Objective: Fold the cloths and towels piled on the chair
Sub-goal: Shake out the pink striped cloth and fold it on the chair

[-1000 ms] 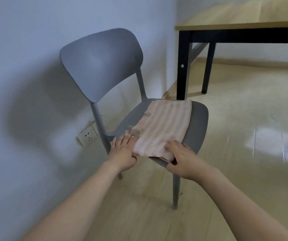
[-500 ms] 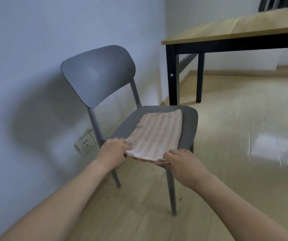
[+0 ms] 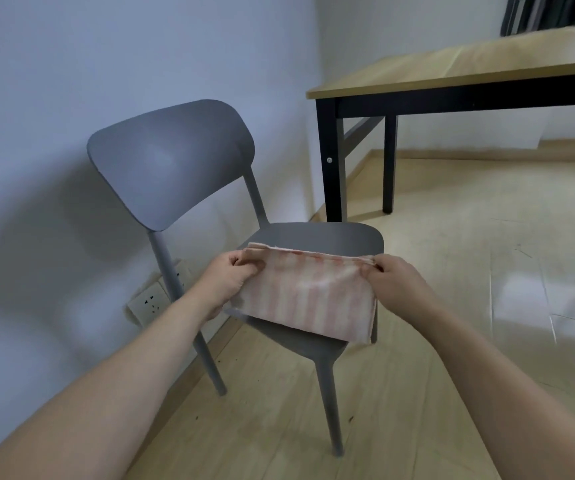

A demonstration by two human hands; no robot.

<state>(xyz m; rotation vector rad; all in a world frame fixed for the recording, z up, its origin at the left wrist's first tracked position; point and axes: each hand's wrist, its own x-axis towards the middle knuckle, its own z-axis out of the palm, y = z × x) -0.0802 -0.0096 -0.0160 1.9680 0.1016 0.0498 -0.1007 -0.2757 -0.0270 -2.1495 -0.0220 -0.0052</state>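
left hand (image 3: 229, 279) and right hand (image 3: 391, 278) are each pinching one upper corner of the striped towel (image 3: 301, 298) above the chair (image 3: 317, 235).

both hands are gripping with curled fingers, holding the doubled top edge level and taut so the layers are staying aligned; the towel is hanging down in front of the chair seat, its lower edge draping over the seat's front rim. no other cloth is showing on the chair. judging from the stacked edge, one fold is already made and the next fold is in hand; the spread grip is probably keeping the corners matched. a table (image 3: 452, 77) is standing behind the chair, to its right.
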